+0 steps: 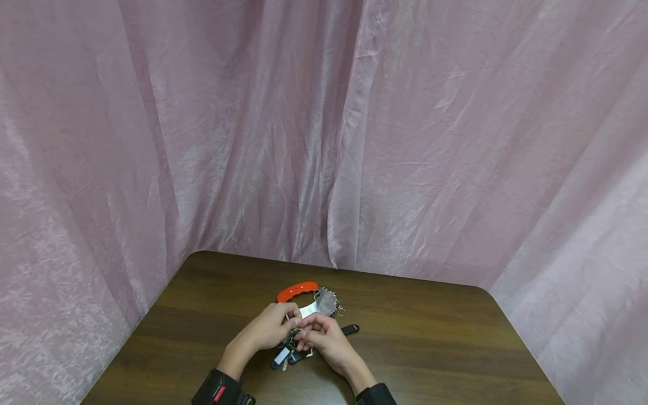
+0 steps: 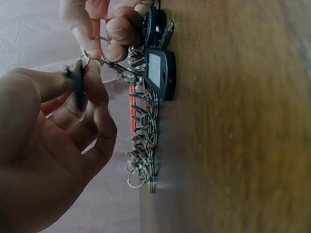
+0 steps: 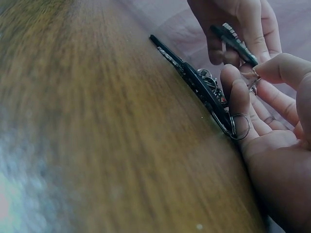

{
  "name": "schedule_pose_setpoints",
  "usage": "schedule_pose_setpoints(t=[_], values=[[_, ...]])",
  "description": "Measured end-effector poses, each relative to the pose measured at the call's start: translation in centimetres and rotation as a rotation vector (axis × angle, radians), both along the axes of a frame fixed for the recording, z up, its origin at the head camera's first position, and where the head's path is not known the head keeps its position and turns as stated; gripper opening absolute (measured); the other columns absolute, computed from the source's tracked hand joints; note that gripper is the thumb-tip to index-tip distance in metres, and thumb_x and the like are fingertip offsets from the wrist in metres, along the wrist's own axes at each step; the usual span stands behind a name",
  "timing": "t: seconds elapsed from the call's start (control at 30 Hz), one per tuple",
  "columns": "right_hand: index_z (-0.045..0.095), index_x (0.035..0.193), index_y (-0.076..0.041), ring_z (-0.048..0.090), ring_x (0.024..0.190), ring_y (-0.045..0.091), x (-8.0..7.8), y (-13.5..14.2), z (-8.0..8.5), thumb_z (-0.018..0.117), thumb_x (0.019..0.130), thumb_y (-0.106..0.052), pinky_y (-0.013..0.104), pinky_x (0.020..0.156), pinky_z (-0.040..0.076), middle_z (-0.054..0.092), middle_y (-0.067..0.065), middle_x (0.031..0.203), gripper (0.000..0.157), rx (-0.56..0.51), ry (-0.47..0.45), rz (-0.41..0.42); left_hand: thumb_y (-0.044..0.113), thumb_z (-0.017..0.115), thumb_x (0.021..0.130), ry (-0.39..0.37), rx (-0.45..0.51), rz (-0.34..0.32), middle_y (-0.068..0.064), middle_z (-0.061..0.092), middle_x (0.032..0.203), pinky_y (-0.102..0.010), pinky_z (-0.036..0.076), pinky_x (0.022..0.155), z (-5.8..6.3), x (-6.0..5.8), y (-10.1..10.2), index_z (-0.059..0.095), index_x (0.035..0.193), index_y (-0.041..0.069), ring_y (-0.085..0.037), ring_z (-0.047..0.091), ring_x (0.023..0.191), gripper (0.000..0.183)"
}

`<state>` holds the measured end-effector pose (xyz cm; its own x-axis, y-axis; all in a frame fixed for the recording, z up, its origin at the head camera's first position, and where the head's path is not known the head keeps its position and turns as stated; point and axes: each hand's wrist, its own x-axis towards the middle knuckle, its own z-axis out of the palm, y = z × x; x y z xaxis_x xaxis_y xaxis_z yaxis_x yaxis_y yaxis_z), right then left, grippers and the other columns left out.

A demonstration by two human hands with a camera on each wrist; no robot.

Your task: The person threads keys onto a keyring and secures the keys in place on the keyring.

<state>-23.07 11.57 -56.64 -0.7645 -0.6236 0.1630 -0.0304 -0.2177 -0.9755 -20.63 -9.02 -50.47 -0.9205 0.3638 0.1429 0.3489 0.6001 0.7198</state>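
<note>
Fingers of my left hand (image 1: 270,326) pinch a small dark flat piece (image 2: 77,86) with a ridged edge, perhaps a key, which has a small metal ring (image 2: 87,55) at its end. Facing it, my right hand (image 1: 326,342) pinches at the ring and a metal clasp (image 2: 112,64) with thumb and forefinger. Below the hands lies a black key fob (image 2: 160,74) with a grey panel. Beyond them is an orange grip (image 1: 297,291) with a row of metal clasps and split rings (image 2: 146,131). The hands partly hide the parts between them in the head view.
Everything rests on a brown wooden table (image 1: 430,337). A long black piece (image 1: 350,329) juts out beyond my right hand, and a small key (image 1: 285,365) lies near the fob. Pink curtains (image 1: 263,140) hang behind the table's far edge.
</note>
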Motion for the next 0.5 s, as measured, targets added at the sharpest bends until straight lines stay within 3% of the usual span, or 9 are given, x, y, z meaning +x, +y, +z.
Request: schedule_pose_setpoints(t=[0.23,0.5], values=[[0.049,0.119,0.023,0.070,0.075,0.016,-0.01,0.00,0.07,0.060,0.101,0.004,0.027,0.070,0.058,0.067,0.035,0.101,0.029,0.020,-0.016,-0.021,0.017,0.064,0.107,-0.022,-0.023,-0.004,0.004,0.063,0.090,-0.034,0.043,0.065,-0.12,-0.12,-0.24,0.065,0.101,0.016,-0.013,0.053,0.071,0.005],[0.051,0.120,0.022,0.068,0.071,0.015,0.08,-0.02,0.04,0.061,0.106,-0.006,0.025,0.067,0.056,0.068,0.011,0.092,0.032,-0.008,-0.003,-0.014,0.017,0.066,0.106,-0.063,-0.033,-0.007,0.005,0.063,0.086,-0.033,0.046,0.065,-0.40,-0.30,-0.49,0.063,0.101,0.017,-0.013,0.056,0.074,0.005]])
